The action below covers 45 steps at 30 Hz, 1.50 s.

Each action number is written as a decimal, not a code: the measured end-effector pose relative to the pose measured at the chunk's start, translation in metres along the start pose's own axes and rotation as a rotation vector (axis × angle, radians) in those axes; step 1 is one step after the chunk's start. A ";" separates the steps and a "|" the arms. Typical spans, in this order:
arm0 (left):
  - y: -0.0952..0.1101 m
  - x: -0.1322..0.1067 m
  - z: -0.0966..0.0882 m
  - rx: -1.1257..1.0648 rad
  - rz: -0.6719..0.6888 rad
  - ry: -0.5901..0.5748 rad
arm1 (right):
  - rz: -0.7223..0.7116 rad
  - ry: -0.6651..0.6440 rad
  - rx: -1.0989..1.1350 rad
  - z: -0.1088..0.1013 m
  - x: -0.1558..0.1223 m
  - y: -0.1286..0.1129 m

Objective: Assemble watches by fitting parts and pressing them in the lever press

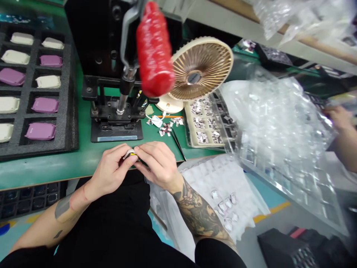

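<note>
My left hand [111,165] and my right hand [158,160] meet at the front edge of the green bench. Between their fingertips they pinch a small device casing [129,152] with a pale shell and a bit of yellow and black showing. Fingers cover most of it. Just beyond my hands stands a black hand press [117,123] with a red-gripped lever [154,52]. Black tweezers [178,144] lie to the right of my right hand, beside a scatter of small parts [166,128].
On the left, a black foam tray [65,130] holds white and purple casings [41,131]. A cream fan [200,70] stands behind a compartment box [189,130] of small pieces. Clear plastic trays [284,137] lean at the right, near another person's hand [338,117].
</note>
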<state>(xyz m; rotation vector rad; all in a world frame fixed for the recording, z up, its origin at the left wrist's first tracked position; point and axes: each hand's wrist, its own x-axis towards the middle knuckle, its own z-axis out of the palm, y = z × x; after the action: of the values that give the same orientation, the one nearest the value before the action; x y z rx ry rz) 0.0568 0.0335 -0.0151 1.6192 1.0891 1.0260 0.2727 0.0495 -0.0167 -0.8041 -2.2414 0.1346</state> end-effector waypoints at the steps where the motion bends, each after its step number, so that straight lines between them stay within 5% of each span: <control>1: 0.000 -0.002 0.000 0.004 -0.008 -0.006 | 0.003 -0.018 -0.028 -0.001 0.000 -0.003; 6: -0.001 -0.006 0.002 -0.062 -0.123 0.118 | 0.032 0.037 -0.164 -0.047 -0.001 -0.016; 11: 0.002 -0.004 0.010 -0.255 -0.179 0.238 | 0.293 0.248 -0.456 -0.158 -0.016 -0.009; 14: 0.002 -0.005 0.012 -0.212 -0.157 0.230 | 0.526 0.221 -0.660 -0.227 -0.022 0.035; 18: -0.012 -0.005 0.011 -0.102 -0.155 0.203 | 0.846 -0.092 -0.784 -0.283 -0.005 0.132; 22: -0.025 -0.007 0.010 -0.122 -0.185 0.225 | 1.005 -0.314 -0.742 -0.287 0.023 0.216; 26: -0.025 -0.009 0.011 -0.199 -0.218 0.209 | 1.063 -0.390 -0.734 -0.275 0.029 0.259; 36: -0.027 -0.007 0.003 -0.270 -0.200 0.105 | 1.104 -0.420 -0.767 -0.276 0.017 0.285; 45: -0.011 -0.007 0.010 -0.357 -0.226 0.146 | 1.097 -0.360 -0.773 -0.276 0.014 0.288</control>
<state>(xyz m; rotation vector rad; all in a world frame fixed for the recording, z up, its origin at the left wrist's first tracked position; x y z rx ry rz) 0.0623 0.0263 -0.0290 1.1251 1.0856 1.1257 0.5992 0.2493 0.0979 -2.5278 -1.8598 -0.1014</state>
